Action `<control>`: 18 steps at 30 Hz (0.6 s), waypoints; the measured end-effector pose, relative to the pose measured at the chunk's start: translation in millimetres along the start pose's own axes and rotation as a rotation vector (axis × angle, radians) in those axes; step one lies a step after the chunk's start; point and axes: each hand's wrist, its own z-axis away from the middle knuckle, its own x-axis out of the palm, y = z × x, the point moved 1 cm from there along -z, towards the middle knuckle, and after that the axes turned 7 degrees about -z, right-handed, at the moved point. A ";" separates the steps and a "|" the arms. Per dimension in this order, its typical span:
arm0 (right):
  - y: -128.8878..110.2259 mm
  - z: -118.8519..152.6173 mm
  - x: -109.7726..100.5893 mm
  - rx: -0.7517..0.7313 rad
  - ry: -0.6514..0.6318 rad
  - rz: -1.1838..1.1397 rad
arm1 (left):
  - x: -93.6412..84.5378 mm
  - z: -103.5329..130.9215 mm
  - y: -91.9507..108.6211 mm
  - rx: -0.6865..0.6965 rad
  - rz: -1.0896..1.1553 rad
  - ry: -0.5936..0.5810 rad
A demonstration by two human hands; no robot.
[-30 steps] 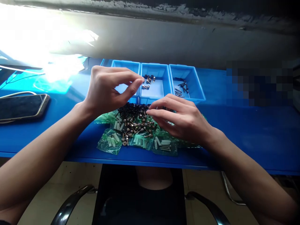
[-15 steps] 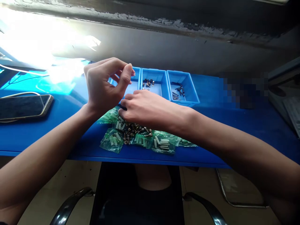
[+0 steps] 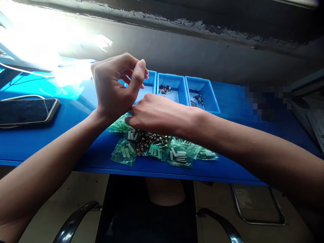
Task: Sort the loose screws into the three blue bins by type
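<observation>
The left hand [image 3: 117, 79] hovers, partly covering the left blue bin [image 3: 152, 82], the tips of its thumb and index finger brought together and the other fingers curled; whether anything is pinched between them cannot be told. The right hand [image 3: 152, 113] reaches across, knuckles up, over the loose screw pile [image 3: 149, 140] on the desk [image 3: 96, 153]. Its fingers curl downward, largely hidden behind the hand, so their grip cannot be told. The wrists and hands overlap in the view.

Green plastic packets [image 3: 124, 152] lie around the near side and ends of the pile, with white wall plugs showing inside; the packet nearest the edge also shows screws. Behind the pile, the middle blue bin [image 3: 174, 97] holds a small cluster of screws [image 3: 165, 89], and the right blue bin [image 3: 212, 99] holds dark screws [image 3: 199, 99]. A phone [image 3: 24, 111] lies at the far left beside a white cable [image 3: 24, 97].
</observation>
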 end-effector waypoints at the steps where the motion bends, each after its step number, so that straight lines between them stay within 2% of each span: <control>1: -0.2 -0.6 -1.5 0.014 -0.019 -0.021 | 0.0 0.0 -0.3 -0.005 0.001 -0.010; 5: -1.0 -3.0 -2.9 0.129 -0.048 -0.229 | 1.5 -0.6 -2.6 0.004 0.011 -0.016; 9: 3.9 -3.4 8.5 0.287 0.118 -0.543 | 5.0 -0.5 -6.2 0.026 0.040 0.010; 11: 7.0 -1.3 13.4 0.303 0.164 -0.627 | 6.8 -0.4 -8.9 0.009 0.035 0.011; 15: 11.5 11.6 12.2 0.348 0.174 -0.706 | 7.3 -3.5 -11.5 0.029 0.024 0.028; 18: 14.0 33.8 9.8 0.286 0.229 -0.557 | -1.8 -3.5 -3.9 0.060 0.045 0.063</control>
